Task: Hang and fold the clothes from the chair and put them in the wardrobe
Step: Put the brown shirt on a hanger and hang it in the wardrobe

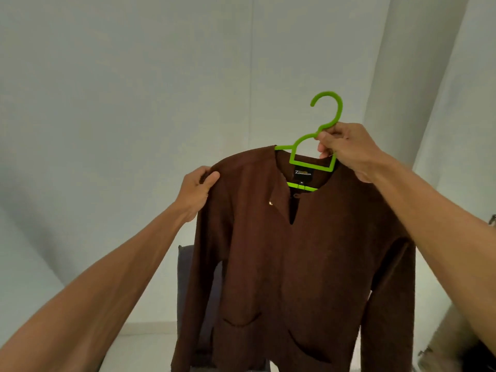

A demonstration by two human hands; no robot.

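A brown long-sleeved shirt (290, 259) hangs in front of me on a bright green plastic hanger (311, 154), whose hook points up. My right hand (346, 149) grips the hanger at its neck, just above the collar. My left hand (196, 191) pinches the shirt's left shoulder seam. The shirt has a slit neckline, a black label inside the collar and two front pockets. Its sleeves hang down at both sides.
Behind the shirt stands a dark grey chair (188, 291), mostly hidden by the fabric. White walls fill the background, with a pale curtain or panel (418, 76) at the right. Some dark items (456, 353) lie at the lower right.
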